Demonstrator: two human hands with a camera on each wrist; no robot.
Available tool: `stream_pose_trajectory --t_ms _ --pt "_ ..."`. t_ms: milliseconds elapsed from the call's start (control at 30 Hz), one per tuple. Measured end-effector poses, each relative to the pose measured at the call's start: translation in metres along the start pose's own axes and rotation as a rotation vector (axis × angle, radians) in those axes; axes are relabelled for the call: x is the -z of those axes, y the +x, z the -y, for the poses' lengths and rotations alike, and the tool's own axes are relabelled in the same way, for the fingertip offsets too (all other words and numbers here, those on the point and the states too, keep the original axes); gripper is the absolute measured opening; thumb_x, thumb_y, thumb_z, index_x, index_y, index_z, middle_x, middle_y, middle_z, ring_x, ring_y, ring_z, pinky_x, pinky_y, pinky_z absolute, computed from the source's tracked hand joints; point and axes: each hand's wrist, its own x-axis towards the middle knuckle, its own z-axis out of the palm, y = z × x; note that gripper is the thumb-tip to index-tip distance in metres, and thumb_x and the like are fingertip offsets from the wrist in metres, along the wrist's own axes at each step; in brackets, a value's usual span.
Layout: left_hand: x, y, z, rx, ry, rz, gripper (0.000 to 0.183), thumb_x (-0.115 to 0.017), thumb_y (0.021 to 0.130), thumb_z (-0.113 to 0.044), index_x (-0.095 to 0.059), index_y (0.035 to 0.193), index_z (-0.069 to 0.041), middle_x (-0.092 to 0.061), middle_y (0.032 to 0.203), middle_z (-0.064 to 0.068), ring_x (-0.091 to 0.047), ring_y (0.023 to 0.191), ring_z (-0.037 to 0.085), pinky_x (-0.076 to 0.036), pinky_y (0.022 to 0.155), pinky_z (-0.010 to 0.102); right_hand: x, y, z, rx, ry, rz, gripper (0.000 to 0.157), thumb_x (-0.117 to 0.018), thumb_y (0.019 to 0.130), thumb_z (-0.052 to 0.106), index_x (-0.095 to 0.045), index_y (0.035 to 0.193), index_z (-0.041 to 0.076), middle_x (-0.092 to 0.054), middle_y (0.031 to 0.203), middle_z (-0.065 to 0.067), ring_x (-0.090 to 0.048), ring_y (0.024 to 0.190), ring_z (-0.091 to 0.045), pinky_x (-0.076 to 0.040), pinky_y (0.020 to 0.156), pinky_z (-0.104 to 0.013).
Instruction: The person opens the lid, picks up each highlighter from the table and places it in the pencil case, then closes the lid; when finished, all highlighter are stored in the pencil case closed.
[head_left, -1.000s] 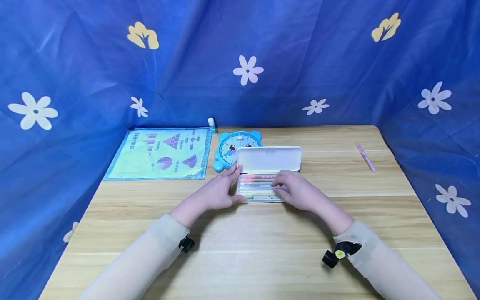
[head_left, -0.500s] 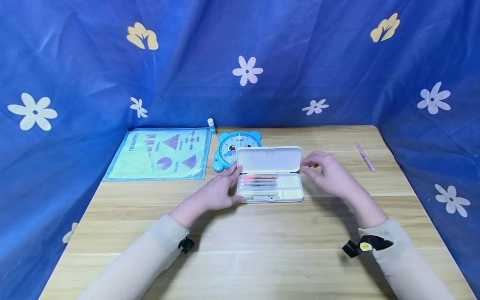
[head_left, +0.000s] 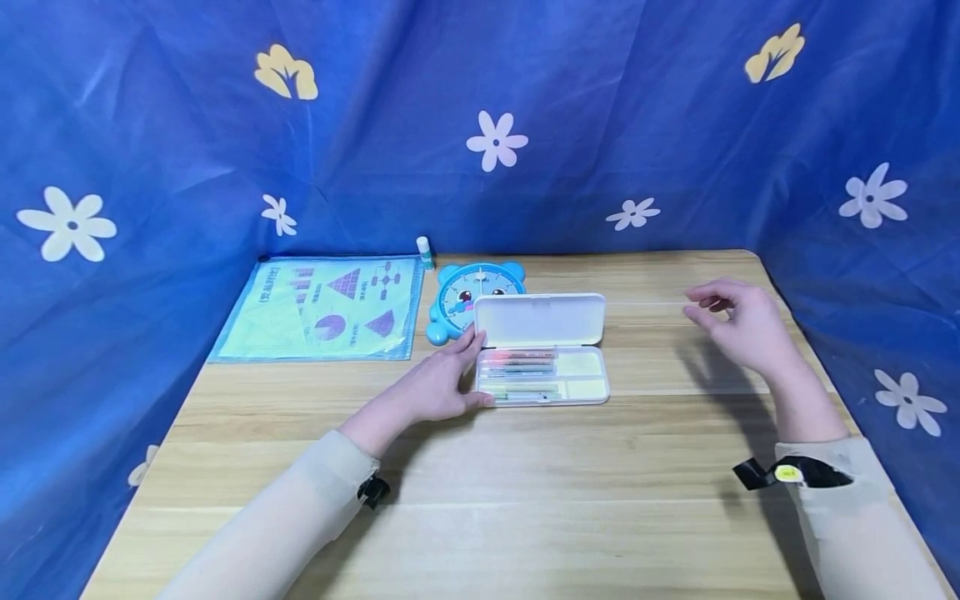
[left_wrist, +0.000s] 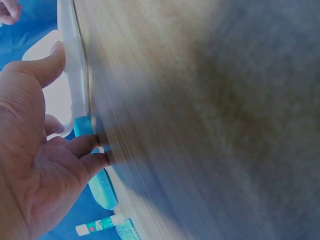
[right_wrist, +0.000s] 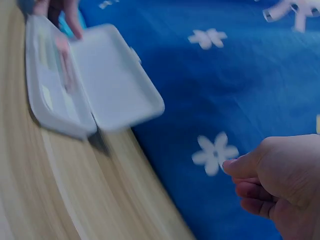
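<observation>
A white pencil case point(head_left: 587, 363) lies on the table with its lid point(head_left: 540, 320) raised; several pens point(head_left: 517, 362) lie in its left part. My left hand point(head_left: 442, 383) holds the case's left end, thumb at the front edge and fingers toward the hinge. In the left wrist view, that thumb point(left_wrist: 50, 65) rests against the case's side. My right hand point(head_left: 742, 325) is over the right side of the table, apart from the case. Its fingers are loosely bent and hold nothing that I can see. The pink pen seen there earlier is hidden behind this hand.
Behind the case is a blue toy clock point(head_left: 459, 287), partly covered by the lid. A glue stick point(head_left: 424, 252) stands upright at the back edge. To the left lies a zip folder point(head_left: 322, 312) with printed charts. A blue flowered curtain point(head_left: 555, 75) surrounds the table.
My right hand has left the pens in the case and moved right across the table, where it now covers the pink pen. My left hand has stayed on the case.
</observation>
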Motion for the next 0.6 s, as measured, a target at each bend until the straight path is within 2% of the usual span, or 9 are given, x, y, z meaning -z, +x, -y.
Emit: stream_pose_trajectory --t_ms 67,167,267,400,500,600 --pt "0.000 0.000 0.000 0.004 0.002 0.000 0.114 -0.081 0.090 -0.056 -0.015 0.169 -0.007 -0.005 0.175 0.015 -0.025 0.155 0.042 -0.027 0.124 0.050 0.007 -0.002 -0.012 -0.039 -0.007 -0.021 0.015 -0.082 0.092 0.005 -0.080 0.106 0.000 -0.077 0.099 -0.018 -0.063 0.080 -0.006 -0.044 0.066 -0.011" --pt "0.000 0.000 0.000 0.005 0.005 -0.003 0.114 -0.081 0.090 -0.056 -0.015 0.169 -0.007 -0.005 0.175 0.015 -0.025 0.155 0.042 -0.028 0.124 0.050 0.015 -0.004 -0.032 -0.101 -0.040 -0.031 0.017 -0.081 0.095 0.012 -0.080 0.108 0.001 -0.077 0.102 -0.018 -0.059 0.078 0.005 -0.043 0.064 -0.009" --pt "0.000 0.000 0.000 0.007 0.008 -0.004 0.114 -0.081 0.090 -0.056 -0.015 0.169 -0.007 -0.005 0.175 0.015 -0.025 0.155 0.042 -0.028 0.124 0.050 0.017 -0.008 -0.054 -0.160 -0.069 -0.033 0.021 -0.079 0.097 0.016 -0.080 0.110 0.000 -0.077 0.102 -0.020 -0.057 0.076 0.008 -0.043 0.064 -0.008" --pt "0.000 0.000 0.000 0.009 0.014 -0.001 0.113 -0.081 0.090 -0.056 -0.015 0.169 -0.007 -0.006 0.175 0.016 -0.026 0.155 0.042 -0.028 0.124 0.050 0.014 -0.016 -0.083 -0.221 -0.106 -0.038 0.024 -0.080 0.095 0.014 -0.078 0.109 -0.005 -0.076 0.097 -0.025 -0.057 0.072 0.007 -0.042 0.061 -0.009" --pt "0.000 0.000 0.000 0.008 0.011 0.004 0.113 -0.081 0.090 -0.055 -0.016 0.169 -0.007 -0.006 0.174 0.016 -0.026 0.154 0.042 -0.029 0.124 0.051 0.011 -0.023 -0.100 -0.273 -0.143 -0.045 0.025 -0.079 0.094 0.013 -0.077 0.109 -0.008 -0.076 0.094 -0.025 -0.059 0.071 0.000 -0.043 0.068 -0.017" --pt "0.000 0.001 0.000 0.004 0.010 0.001 0.114 -0.081 0.090 -0.055 -0.015 0.169 -0.007 -0.006 0.174 0.017 -0.027 0.154 0.043 -0.029 0.124 0.051 0.007 -0.027 -0.114 -0.315 -0.174 -0.053 0.027 -0.079 0.094 0.014 -0.076 0.108 -0.009 -0.075 0.092 -0.025 -0.062 0.073 -0.014 -0.043 0.083 -0.037"
